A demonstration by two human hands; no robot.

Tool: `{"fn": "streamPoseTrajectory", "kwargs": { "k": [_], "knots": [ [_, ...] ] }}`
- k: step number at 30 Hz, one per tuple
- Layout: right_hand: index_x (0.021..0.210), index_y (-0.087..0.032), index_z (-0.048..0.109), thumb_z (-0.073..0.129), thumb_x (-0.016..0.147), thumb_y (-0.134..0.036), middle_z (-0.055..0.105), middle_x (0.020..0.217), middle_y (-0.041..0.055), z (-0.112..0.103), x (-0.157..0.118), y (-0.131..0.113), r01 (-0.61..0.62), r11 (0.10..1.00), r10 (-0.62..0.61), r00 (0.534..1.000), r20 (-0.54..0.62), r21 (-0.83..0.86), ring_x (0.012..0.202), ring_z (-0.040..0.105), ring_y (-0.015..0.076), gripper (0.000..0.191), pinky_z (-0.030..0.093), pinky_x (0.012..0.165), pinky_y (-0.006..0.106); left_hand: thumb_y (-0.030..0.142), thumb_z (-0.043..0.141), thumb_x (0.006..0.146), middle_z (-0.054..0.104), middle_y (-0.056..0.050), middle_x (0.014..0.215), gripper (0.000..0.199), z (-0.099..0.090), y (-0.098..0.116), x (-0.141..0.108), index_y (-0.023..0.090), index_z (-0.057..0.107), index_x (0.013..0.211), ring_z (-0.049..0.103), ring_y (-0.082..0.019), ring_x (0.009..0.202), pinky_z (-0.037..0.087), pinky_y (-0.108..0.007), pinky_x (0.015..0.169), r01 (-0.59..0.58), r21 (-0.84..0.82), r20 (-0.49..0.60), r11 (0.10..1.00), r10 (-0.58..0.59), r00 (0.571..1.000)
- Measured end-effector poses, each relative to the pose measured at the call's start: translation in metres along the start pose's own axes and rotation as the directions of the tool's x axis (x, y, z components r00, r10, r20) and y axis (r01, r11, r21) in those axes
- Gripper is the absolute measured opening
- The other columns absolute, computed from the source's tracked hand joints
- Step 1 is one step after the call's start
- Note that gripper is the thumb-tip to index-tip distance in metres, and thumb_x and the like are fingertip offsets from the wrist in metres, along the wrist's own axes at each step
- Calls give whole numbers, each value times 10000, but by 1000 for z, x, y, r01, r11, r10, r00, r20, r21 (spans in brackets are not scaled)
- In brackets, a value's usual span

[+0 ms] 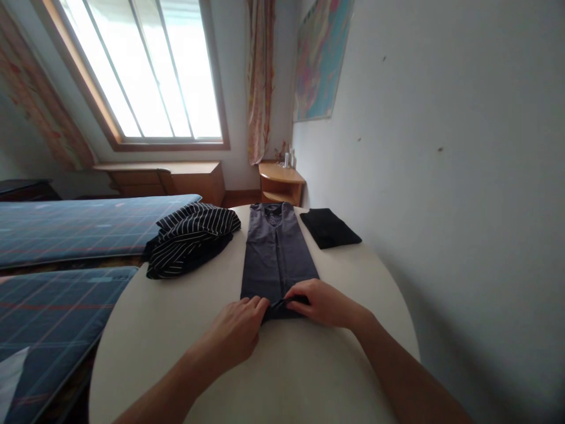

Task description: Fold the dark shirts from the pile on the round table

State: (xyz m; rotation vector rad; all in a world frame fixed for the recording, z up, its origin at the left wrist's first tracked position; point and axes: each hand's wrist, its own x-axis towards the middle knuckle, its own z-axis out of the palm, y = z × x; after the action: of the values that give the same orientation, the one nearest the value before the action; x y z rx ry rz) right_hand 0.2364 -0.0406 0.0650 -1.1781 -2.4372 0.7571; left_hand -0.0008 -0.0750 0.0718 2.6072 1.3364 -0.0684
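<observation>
A dark grey-blue shirt lies in a long narrow strip on the round table, its neckline with a printed label at the far end. At the near end, my left hand has its fingers closed on the hem's left part. My right hand pinches the hem a little to the right, thumb below and fingers on top. Between the two hands the cloth is bunched and slightly raised. Some of the hem is hidden beneath my fingers.
The white round table carries a crumpled black-and-white striped garment at left and a folded black cloth at right. A wall runs close along the right. Plaid mattresses lie left; a corner shelf stands behind.
</observation>
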Motion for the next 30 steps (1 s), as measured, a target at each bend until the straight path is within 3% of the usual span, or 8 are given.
{"fn": "streamPoseTrajectory", "kwargs": {
  "k": [8,11,13,16,20,24,27,30],
  "knots": [
    [1233,-248,687,694,860,-306,756,1055,37,0,0,-1,0,996,-2,1000,19,88,923,699,192,378,505,819,275,256,497,922,671,-90,1038,189,-3,2,2,200,598,1071,642,-282,964,484,-373,792,-42,-15,-57,999,41,998],
    [1135,-236,733,676,878,-317,759,1053,41,3,3,0,52,996,-55,998,34,70,950,694,196,275,494,851,276,248,448,962,671,-81,1005,176,-2,4,4,202,617,979,644,-260,945,480,-359,806,-61,-5,-62,998,61,996],
    [1061,-227,751,649,900,-324,761,1023,41,5,4,0,59,997,-60,998,16,47,942,690,194,214,484,849,274,330,491,957,675,-81,1013,193,-1,5,5,203,620,1024,643,-274,960,485,-378,826,-52,-21,-71,998,50,996],
    [1045,-220,737,622,917,-335,757,995,39,4,4,0,10,1000,-8,998,-62,28,901,682,186,207,474,806,269,415,611,865,673,-107,1108,412,0,4,4,186,583,1205,629,-324,1031,493,-435,870,-7,-38,-88,999,4,996],
    [1031,-216,719,599,931,-349,748,943,27,0,2,0,-35,998,42,990,-136,58,803,660,161,205,453,733,255,136,532,794,638,-136,1246,623,0,-2,3,160,449,1412,605,-324,1130,483,-448,926,33,-7,-83,999,-34,996],
    [1027,-219,707,583,939,-357,739,916,18,-2,3,3,-42,995,55,988,-146,89,777,646,154,205,445,717,253,62,520,741,602,-123,1346,793,-2,-16,5,211,336,1498,577,-303,1213,461,-414,973,18,-32,-79,999,-20,997],
    [1037,-220,699,565,949,-372,732,926,21,-3,3,6,-58,993,72,987,-143,101,789,641,156,221,446,724,256,119,507,834,629,-93,1327,619,-5,-27,7,251,431,1434,610,-269,1175,452,-365,968,-25,-121,-110,992,12,994],
    [1053,-222,692,555,955,-392,720,904,15,-3,1,9,-83,989,95,991,-94,123,782,631,153,239,445,720,254,296,422,984,718,-72,1104,322,-8,-37,9,249,600,1248,671,-247,995,466,-324,860,-42,-213,-110,976,19,994]
  ]
}}
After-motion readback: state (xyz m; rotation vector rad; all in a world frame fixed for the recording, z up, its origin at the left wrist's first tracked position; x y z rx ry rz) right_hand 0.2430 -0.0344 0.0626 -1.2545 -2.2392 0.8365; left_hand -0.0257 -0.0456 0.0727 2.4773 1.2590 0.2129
